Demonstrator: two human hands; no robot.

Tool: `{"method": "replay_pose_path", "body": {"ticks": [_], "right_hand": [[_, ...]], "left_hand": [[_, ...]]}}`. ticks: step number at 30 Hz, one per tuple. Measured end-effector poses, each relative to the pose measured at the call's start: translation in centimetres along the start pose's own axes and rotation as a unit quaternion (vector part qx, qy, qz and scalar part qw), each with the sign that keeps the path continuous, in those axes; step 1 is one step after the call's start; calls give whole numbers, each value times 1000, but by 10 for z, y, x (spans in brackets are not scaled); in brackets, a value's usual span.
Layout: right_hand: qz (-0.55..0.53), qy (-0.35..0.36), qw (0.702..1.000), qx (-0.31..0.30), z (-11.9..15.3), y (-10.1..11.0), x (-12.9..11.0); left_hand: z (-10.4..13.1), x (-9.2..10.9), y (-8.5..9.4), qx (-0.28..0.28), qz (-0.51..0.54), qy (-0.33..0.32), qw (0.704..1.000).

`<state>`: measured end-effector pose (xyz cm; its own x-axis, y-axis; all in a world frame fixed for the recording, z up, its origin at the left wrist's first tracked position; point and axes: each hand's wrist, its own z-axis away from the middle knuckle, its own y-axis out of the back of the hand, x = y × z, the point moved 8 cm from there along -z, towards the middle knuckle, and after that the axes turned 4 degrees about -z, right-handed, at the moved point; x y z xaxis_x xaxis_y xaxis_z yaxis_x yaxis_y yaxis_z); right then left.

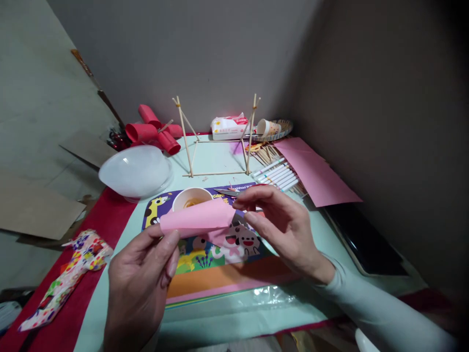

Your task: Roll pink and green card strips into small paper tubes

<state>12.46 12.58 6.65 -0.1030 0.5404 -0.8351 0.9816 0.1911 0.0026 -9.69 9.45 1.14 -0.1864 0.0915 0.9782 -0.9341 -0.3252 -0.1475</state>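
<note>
A piece of pink paper, rolled or folded into a narrowing shape, is pinched at its left end by my left hand. Its right end points toward my right hand, whose thumb and index finger are apart with nothing visible between them. Just behind the paper stands a white paper cup, partly covered, with something yellowish inside. Scissors lie near my right fingertips, their handles hidden. Under the hands is a colourful packet of origami paper with cartoon animals and an orange sheet along its front.
A stick frame stands at the back. Red paper rolls and a translucent plastic bowl are at the left. To the right lie several markers, pink sheets and a black tablet-like object. A tissue pack sits by the wall.
</note>
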Motion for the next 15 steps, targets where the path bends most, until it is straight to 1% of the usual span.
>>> {"method": "replay_pose_path", "body": {"ticks": [2, 5, 8, 11, 15], "right_hand": [[-14, -23, 999, -36, 0, -6, 6], [-23, -25, 998, -58, 3, -15, 10], [-12, -25, 998, -64, 5, -20, 12], [-21, -26, 997, -64, 5, -20, 11], [-57, -66, 994, -66, 3, -20, 10]], "left_hand": [[-1, 1, 0, 10, -2, -9, 1000], [-2, 2, -3, -1, -5, -16, 1000], [0, 3, -5, -6, -24, -14, 1000], [4, 5, -6, -10, -43, -21, 999], [9, 9, -2, 19, -55, -47, 997]]}}
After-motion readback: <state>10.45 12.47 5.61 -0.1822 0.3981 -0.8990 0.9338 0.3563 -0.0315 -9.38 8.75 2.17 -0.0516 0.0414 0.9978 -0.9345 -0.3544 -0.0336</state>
